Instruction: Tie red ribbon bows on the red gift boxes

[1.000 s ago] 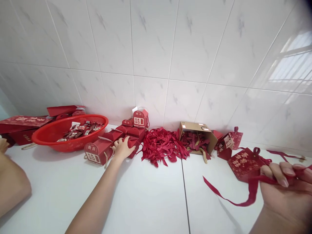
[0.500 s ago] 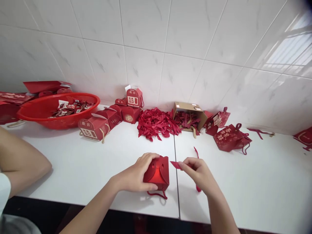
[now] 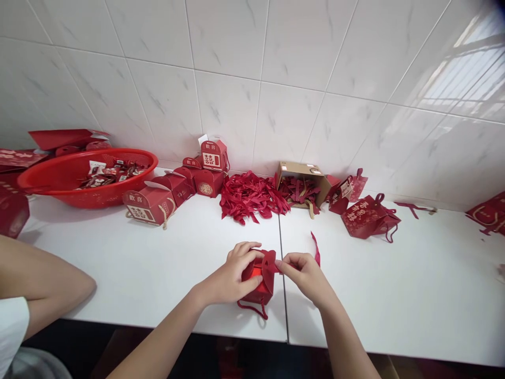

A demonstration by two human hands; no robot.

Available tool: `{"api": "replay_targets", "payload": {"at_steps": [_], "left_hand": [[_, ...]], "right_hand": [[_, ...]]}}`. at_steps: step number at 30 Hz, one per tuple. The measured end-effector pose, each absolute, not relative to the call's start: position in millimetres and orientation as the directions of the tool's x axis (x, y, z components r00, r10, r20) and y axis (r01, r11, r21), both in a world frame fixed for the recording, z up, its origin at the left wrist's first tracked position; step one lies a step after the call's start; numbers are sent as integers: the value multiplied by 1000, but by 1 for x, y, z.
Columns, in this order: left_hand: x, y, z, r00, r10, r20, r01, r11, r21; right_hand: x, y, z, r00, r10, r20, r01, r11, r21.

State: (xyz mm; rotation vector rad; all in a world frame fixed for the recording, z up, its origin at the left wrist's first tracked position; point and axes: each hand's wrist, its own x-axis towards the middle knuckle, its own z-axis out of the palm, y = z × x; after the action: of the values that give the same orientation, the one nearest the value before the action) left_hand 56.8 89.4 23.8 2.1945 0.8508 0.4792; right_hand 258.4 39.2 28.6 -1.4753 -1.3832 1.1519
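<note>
- Near the front edge of the surface (image 3: 355, 305), the small red box (image 3: 266, 296) is sitting just left of the dark seam (image 3: 285, 300), its cord (image 3: 264, 314) looping out on the near side
- Around the box's left side, the left hand (image 3: 233, 278) is curling, fingers bending over the far part of the top, thumb resting nearer
- At the box's right flap (image 3: 269, 261), the right hand (image 3: 305, 272) is pinching a red ribbon (image 3: 316, 251) between thumb and forefinger; whether its tip is passing through a hole is too small to tell
- Judging by looks, the box is behaving like thin, light card: stiff along folds, easily creasing or denting, so lightly cupping its side walls is safest
- Being soft, limp and perhaps slippery, the ribbon is likely calling for a pinch close to its tip
</note>
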Motion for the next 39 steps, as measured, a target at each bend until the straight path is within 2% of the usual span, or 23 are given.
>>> {"api": "replay_targets", "payload": {"at_steps": [6,21,23,27,31,33,37,39], "left_hand": [[61,86,20,663,737,131,432,-520,737],[70,87,13,547,821,165,437,-448,780],[70,86,15,548,819,170,428,-449,784],[69,85,24,557,805,205,387,-470,794],[71,84,34,552,792,262,348,-504,790],[69,82,37,520,806,285,366,-511,778],[55,75,33,473,827,304,434,-518,737],[46,72,28,470,836,282,445,-500,743]], "right_hand": [[260,39,25,-9,996,-86,216,-83,-973],[248,45,14,12,999,-43,386,-44,-921],[248,44,14,27,1000,11,467,-3,-884],[250,44,16,72,971,228,569,147,-809],[241,49,21,-76,963,259,495,262,-829],[237,51,27,-87,959,270,437,280,-855],[240,36,49,69,929,363,384,311,-869],[245,17,66,194,863,466,393,366,-843]]}}
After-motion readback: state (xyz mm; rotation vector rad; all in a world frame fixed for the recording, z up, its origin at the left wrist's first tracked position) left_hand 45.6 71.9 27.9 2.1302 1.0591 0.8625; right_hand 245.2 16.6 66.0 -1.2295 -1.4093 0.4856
